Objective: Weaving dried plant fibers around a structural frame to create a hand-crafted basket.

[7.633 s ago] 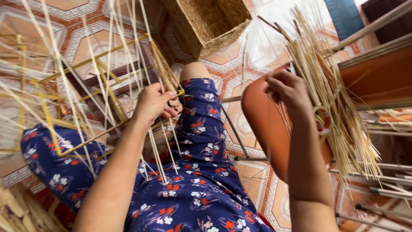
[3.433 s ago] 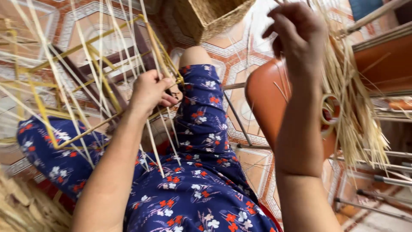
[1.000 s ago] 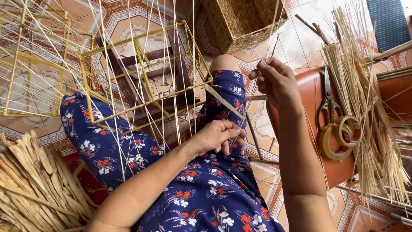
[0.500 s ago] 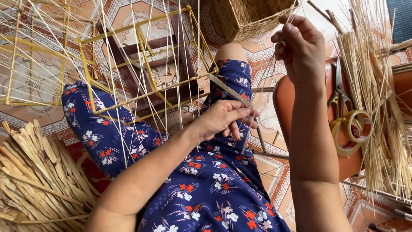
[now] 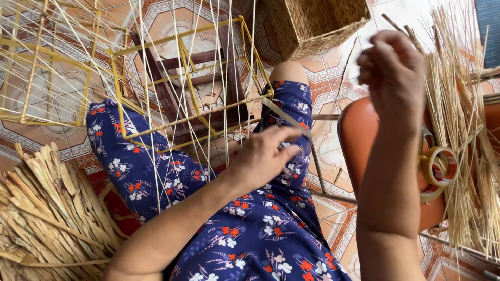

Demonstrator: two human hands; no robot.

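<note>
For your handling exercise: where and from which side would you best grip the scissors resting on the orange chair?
Probably grip the scissors by their taped yellow loop handles, coming from the open floor side: the loops face outward, while the blades run up behind the reed bundle on the orange chair.

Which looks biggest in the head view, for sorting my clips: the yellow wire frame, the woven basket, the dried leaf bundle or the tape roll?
1. Yellow wire frame
2. Dried leaf bundle, cropped by the edge
3. Woven basket, also cropped, so its rank against the bundle is unsure
4. Tape roll

Person, seated: both arms bare to above the elbow, no sleeves, rings or watch visible. Left hand (image 5: 263,158) and right hand (image 5: 393,73) bare. Trousers (image 5: 260,234) navy blue, printed with small white and red-orange flowers.
</note>
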